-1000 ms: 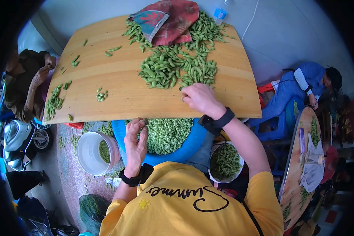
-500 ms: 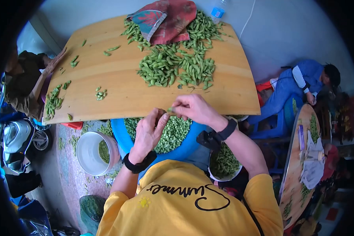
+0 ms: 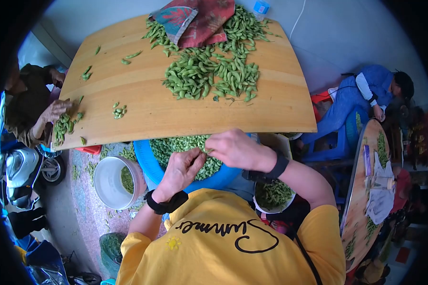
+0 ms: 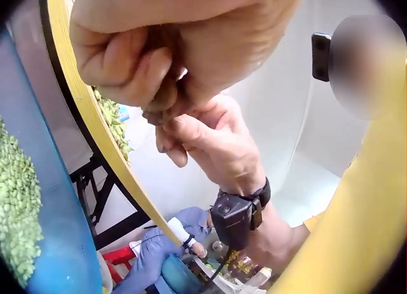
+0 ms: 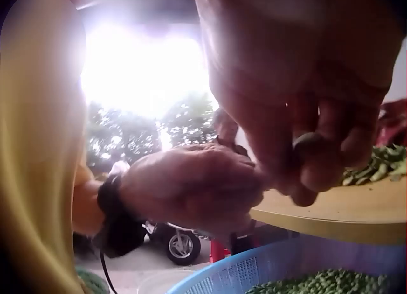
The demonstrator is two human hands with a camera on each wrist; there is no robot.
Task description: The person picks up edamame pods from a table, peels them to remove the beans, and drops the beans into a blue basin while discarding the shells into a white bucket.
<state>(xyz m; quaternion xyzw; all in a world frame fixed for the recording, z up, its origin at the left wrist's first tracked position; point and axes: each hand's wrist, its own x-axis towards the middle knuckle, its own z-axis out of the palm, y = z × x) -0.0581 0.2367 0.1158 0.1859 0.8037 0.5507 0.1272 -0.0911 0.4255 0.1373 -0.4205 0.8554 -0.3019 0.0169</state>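
My left hand (image 3: 179, 170) and right hand (image 3: 240, 151) meet over the blue basket (image 3: 146, 166), just below the table's near edge. Between their fingertips a green soybean pod (image 3: 206, 150) shows as a small bit of green; fingers cover the rest. Both hands pinch it, thumbs against curled fingers. In the left wrist view, the left hand (image 4: 184, 46) hides much of the pinch, and the right hand (image 4: 219, 141) reaches in from behind. Shelled green beans (image 3: 213, 167) fill the basket beneath. On the table lies a heap of whole pods (image 3: 190, 78).
A patterned cloth (image 3: 209, 23) covers the back of the heap near a plastic bottle (image 3: 260, 8). On the floor stand a white bucket (image 3: 102, 185) at left and a bucket of pods (image 3: 273, 195) at right. Another person's hand (image 3: 57, 110) is at pods on the table's left corner.
My right hand has come from the heap's near edge down to my left hand, bringing a pod. My left hand has shifted right. The person at left has reached onto the table corner.
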